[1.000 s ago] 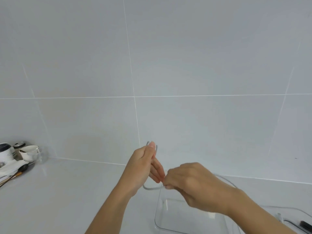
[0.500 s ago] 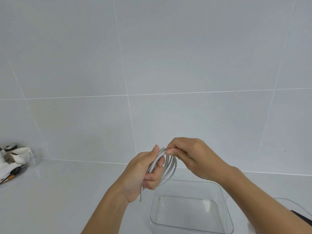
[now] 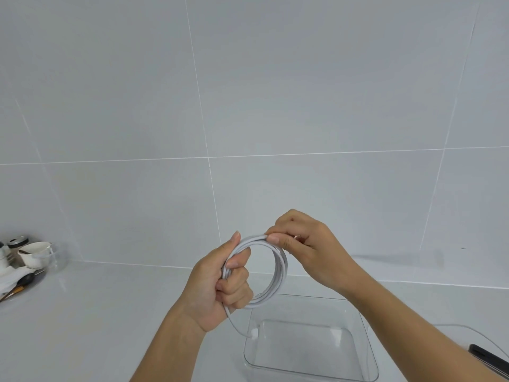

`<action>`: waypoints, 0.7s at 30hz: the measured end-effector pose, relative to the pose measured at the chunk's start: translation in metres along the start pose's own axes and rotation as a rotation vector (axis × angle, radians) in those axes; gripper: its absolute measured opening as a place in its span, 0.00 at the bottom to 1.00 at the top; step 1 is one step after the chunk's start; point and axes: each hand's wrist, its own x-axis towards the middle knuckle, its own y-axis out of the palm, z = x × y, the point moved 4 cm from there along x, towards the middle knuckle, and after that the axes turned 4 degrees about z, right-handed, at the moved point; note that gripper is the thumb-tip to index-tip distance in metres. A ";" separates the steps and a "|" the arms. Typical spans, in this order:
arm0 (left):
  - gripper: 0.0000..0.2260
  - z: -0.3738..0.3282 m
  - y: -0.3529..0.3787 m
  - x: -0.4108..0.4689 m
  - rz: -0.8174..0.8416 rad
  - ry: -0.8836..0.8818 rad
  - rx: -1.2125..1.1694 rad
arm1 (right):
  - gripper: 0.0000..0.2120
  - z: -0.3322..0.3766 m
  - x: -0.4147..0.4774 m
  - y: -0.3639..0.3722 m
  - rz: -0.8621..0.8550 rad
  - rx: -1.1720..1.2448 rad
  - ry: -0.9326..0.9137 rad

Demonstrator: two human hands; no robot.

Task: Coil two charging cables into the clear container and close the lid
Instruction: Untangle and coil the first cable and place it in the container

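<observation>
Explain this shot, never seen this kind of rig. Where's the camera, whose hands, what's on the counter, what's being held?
There is no machine here. A person works with bare hands, and the single camera sits on their head, looking forward and down, so the arms coming in from the bottom are the wearer's own. The left hand grips a white charging cable wound into a round coil, and the right hand pinches the top of that coil. A loose end trails down from the left hand toward the open clear container. The container stands on the white countertop below the coil, with nothing coiled inside. At the right edge lies a clear flat piece, probably the lid, and a dark object cut off by the frame. At far left are a white cup and some brushes.
</observation>
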 end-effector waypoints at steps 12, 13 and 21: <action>0.21 -0.002 0.002 0.002 0.015 0.115 -0.149 | 0.10 -0.002 -0.012 0.019 0.050 0.454 0.153; 0.21 -0.002 0.003 0.002 -0.014 0.123 -0.151 | 0.09 -0.002 -0.011 0.019 0.030 0.457 0.158; 0.22 0.011 0.007 0.010 0.107 0.158 -0.297 | 0.10 -0.009 -0.009 0.022 -0.014 0.883 0.246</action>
